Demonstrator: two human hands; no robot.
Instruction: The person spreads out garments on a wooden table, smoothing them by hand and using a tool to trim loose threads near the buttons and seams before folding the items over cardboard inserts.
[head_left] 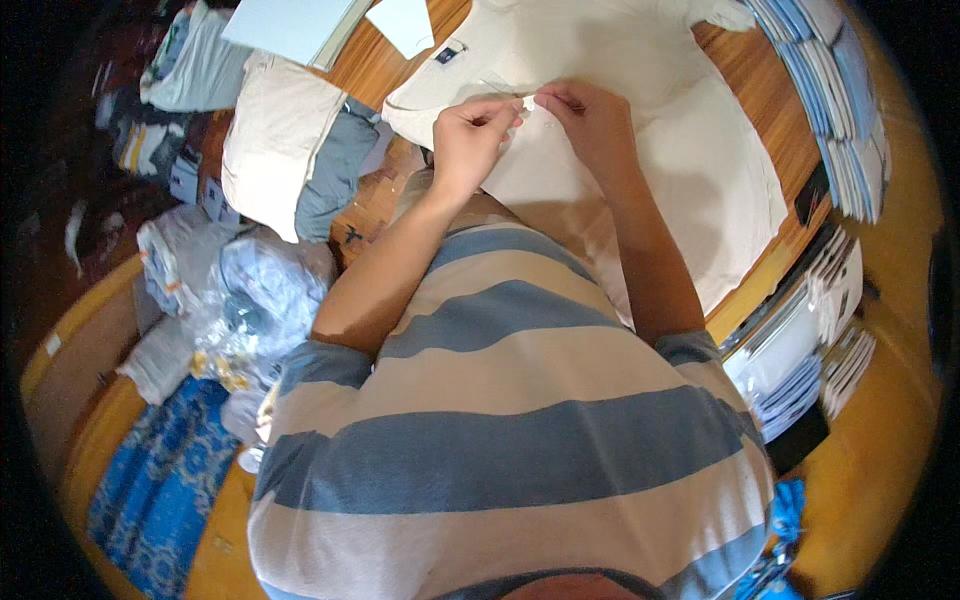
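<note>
Both left hand (478, 140) and right hand (590, 125) are pinched nearly closed on some tiny white piece (529, 103), can't tell what, just over the cream T-shirt (690, 140) spread across that wooden table (750, 75).

blue patterned cloth (165, 480), lower left | plastic-bagged pile (250, 290) (crinkled, glossy) | folded blue-white stack (825, 75), upper right
</note>
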